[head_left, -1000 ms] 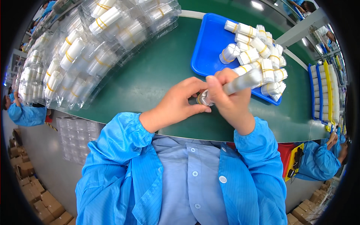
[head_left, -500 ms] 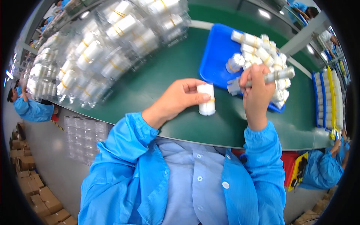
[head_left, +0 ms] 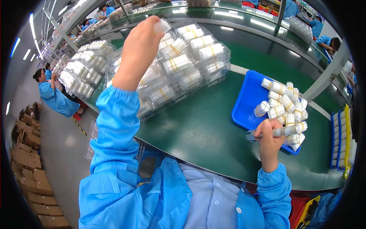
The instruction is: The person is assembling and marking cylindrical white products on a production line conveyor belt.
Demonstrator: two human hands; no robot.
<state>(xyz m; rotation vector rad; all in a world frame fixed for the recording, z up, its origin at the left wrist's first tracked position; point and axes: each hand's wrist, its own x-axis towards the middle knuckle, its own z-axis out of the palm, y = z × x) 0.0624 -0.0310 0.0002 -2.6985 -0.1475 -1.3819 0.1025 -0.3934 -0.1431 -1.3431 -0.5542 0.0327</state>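
Note:
Up over the stacked clear plastic trays (head_left: 149, 114), my left hand (head_left: 138, 49) is closed round a whitish roll (head_left: 162, 26), mostly its end showing past the fingertips. Those trays carry white rolls (head_left: 178, 63) with yellow bands round them. My right hand (head_left: 270, 143) grips a grey stick-shaped tool (head_left: 280, 131) with a notched, flat end pointing left. It is held over the near edge of a blue bin (head_left: 244, 103), in front of a heap of banded white rolls (head_left: 282, 100) on the bin's right side. My right fingers partly hide the tool.
The green table (head_left: 190, 133) curves in front of me. More filled clear trays (head_left: 85, 66) stand farther left, where a co-worker in blue (head_left: 57, 93) sits. Blue and yellow racks (head_left: 343, 141) stand at the right edge. Cardboard boxes (head_left: 32, 168) line the floor at left.
My left hand has gone from the table's middle up and left over the trays, carrying the roll. The view has swung left; my right hand still holds the tool by the bin.

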